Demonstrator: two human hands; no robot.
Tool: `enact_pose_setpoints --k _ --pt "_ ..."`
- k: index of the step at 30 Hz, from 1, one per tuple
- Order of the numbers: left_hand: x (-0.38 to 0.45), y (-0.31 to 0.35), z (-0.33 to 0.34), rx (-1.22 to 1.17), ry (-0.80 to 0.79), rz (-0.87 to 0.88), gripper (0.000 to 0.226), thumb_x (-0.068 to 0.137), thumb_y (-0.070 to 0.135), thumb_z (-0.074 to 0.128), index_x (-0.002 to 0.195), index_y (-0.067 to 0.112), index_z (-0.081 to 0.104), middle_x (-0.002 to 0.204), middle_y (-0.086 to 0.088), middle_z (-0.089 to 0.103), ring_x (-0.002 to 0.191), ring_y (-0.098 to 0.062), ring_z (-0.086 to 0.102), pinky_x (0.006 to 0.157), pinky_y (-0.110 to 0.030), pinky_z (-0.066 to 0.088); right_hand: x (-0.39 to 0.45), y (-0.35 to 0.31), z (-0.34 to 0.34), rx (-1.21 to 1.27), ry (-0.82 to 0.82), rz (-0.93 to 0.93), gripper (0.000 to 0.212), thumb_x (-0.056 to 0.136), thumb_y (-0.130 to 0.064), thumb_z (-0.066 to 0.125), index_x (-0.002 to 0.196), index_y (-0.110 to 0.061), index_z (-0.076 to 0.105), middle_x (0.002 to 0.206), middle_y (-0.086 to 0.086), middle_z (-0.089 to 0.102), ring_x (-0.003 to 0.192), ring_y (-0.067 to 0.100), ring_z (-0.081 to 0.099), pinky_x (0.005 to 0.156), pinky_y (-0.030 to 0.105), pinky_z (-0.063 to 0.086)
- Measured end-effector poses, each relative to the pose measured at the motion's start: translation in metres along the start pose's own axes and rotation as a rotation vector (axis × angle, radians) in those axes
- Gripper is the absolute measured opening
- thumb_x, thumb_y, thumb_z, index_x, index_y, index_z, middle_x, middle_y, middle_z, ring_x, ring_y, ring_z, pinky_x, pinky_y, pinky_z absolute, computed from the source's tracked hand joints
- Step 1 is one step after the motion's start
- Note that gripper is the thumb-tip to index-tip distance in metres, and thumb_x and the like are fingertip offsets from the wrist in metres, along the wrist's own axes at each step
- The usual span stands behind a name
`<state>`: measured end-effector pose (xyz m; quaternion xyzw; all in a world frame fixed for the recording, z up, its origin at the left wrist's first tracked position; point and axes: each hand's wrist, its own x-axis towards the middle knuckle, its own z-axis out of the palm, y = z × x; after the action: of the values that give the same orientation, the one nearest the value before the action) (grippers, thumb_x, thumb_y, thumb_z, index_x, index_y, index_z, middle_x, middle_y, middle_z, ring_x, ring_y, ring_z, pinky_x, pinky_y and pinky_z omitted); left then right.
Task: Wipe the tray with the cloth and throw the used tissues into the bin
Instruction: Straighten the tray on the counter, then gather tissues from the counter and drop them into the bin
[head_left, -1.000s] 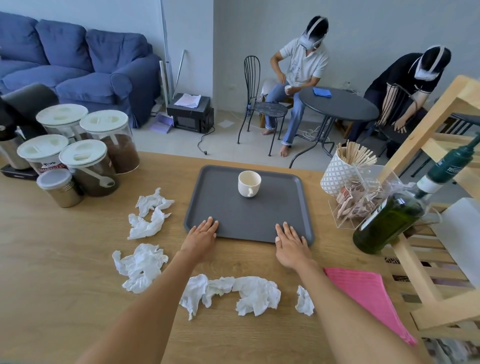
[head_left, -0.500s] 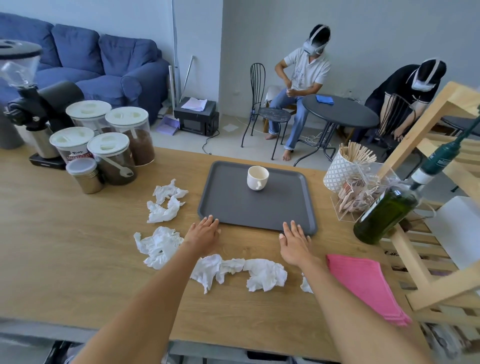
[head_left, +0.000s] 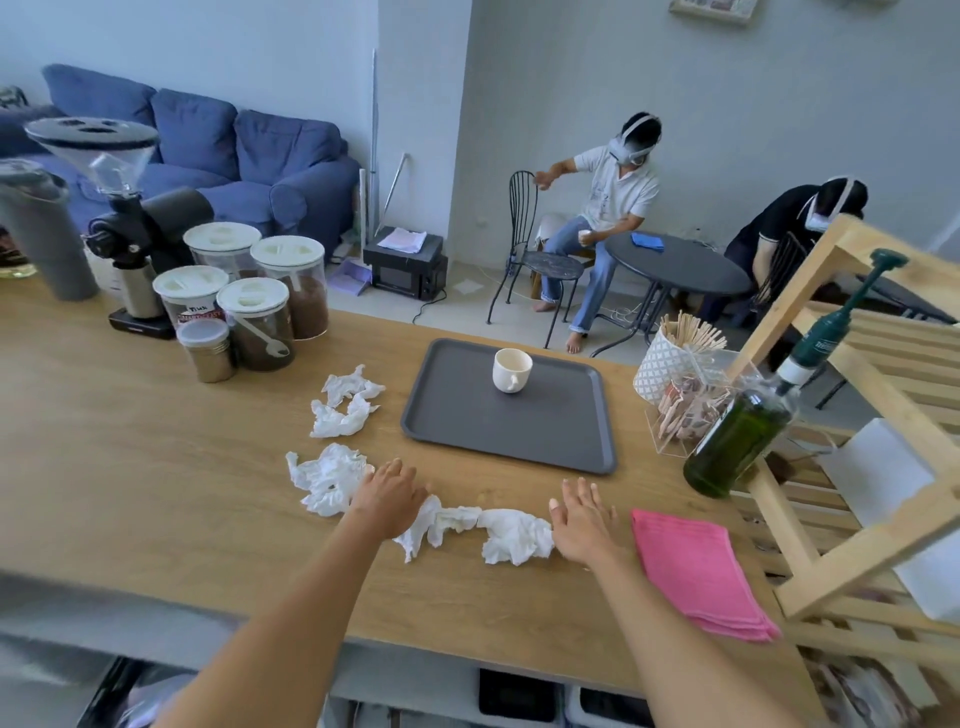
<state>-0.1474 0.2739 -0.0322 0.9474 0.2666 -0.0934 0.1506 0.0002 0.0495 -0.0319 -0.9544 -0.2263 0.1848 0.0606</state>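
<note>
A dark grey tray (head_left: 483, 431) lies on the wooden table with a white cup (head_left: 511, 369) standing near its far edge. Crumpled white tissues lie left of the tray (head_left: 345, 402), at the front left (head_left: 327, 478), and in a strip (head_left: 488, 530) between my hands. A folded pink cloth (head_left: 696, 566) lies at the front right. My left hand (head_left: 389, 496) rests flat, fingers apart, touching the tissues. My right hand (head_left: 584, 517) lies open on the table beside the strip, left of the cloth. No bin is clearly visible.
Lidded coffee jars (head_left: 270, 312) and a grinder (head_left: 130, 218) stand at the back left. A green bottle (head_left: 743, 431), a stick holder (head_left: 670, 358) and a wooden rack (head_left: 857, 395) crowd the right. Two persons sit at a round table (head_left: 675, 265) beyond.
Both hands have drawn back from the tray's near edge toward me and now sit at the tissue strip. The view has pulled back and up, showing the table's front edge.
</note>
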Motion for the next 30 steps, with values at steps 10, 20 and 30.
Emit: enact_pose_setpoints --k 10,20,30 --pt "-0.044 0.0 0.031 -0.109 0.015 -0.073 0.063 0.096 0.054 0.033 0.144 0.014 0.031 0.152 -0.01 0.031 0.143 -0.027 0.029 0.116 -0.043 0.029 -0.026 0.018 0.036 0.174 -0.011 0.037 0.061 0.098 -0.052 0.023 0.152 -0.028 0.007 0.162 0.004 -0.004 0.149 0.025 -0.01 0.12 0.055 0.003" --pt "-0.042 0.001 0.041 -0.167 0.16 -0.11 0.056 0.092 0.056 0.043 0.125 0.011 0.047 0.131 -0.006 0.046 0.126 -0.025 0.046 0.104 -0.038 0.041 -0.036 -0.035 0.041 0.235 0.082 0.104 0.075 0.088 -0.071 0.021 0.15 -0.029 0.019 0.161 0.015 0.004 0.149 0.029 -0.001 0.119 0.054 0.009" --pt "-0.036 -0.011 0.046 -0.123 0.268 -0.018 0.027 0.099 0.005 0.033 0.124 0.005 0.044 0.128 -0.009 0.046 0.116 -0.023 0.045 0.104 -0.03 0.036 -0.03 -0.085 0.053 0.17 0.249 0.031 0.076 0.078 -0.078 0.037 0.136 -0.03 0.048 0.141 0.011 0.035 0.123 0.029 0.047 0.095 0.041 0.044"
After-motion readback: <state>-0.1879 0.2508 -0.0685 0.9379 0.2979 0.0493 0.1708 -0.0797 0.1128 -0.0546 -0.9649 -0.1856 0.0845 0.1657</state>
